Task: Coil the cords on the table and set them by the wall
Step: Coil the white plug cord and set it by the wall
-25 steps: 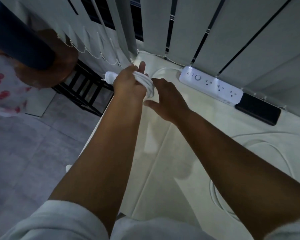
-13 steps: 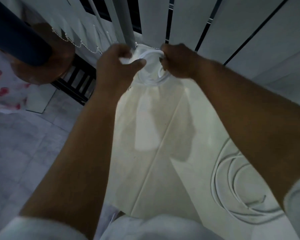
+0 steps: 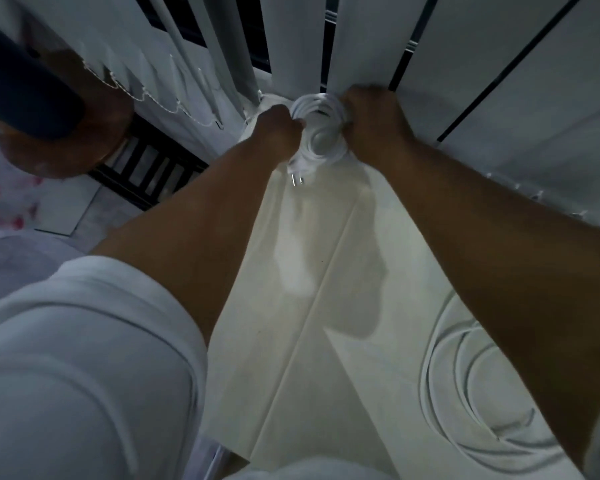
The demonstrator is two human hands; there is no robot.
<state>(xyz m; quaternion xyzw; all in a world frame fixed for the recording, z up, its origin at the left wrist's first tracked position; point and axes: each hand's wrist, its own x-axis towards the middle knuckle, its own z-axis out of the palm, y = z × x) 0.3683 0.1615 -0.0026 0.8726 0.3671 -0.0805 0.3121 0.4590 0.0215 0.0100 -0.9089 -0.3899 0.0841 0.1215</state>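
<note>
Here, two hands (image 3: pixel 326 128) around one coiled cord (image 3: pixel 321 133), one loose cord (image 3: pixel 471 386) nearby.

No text, label, brand or number can be read anywhere (the dim light leaves every surface plain and unmarked to the eye).

You have a smooth, slightly glossy white plastic cord (image 3: pixel 321 133) coiled at 12 o'clock, its plug (image 3: pixel 297 174) tipped with shiny metal pins. The worktop (image 3: pixel 326 306) looks like cream cloth or sheet, matt, with creases. At 4 o'clock a second cord (image 3: pixel 465 393) is smooth plastic. Your sleeve (image 3: pixel 84 358) at 8 o'clock is soft matt cloth.
</note>
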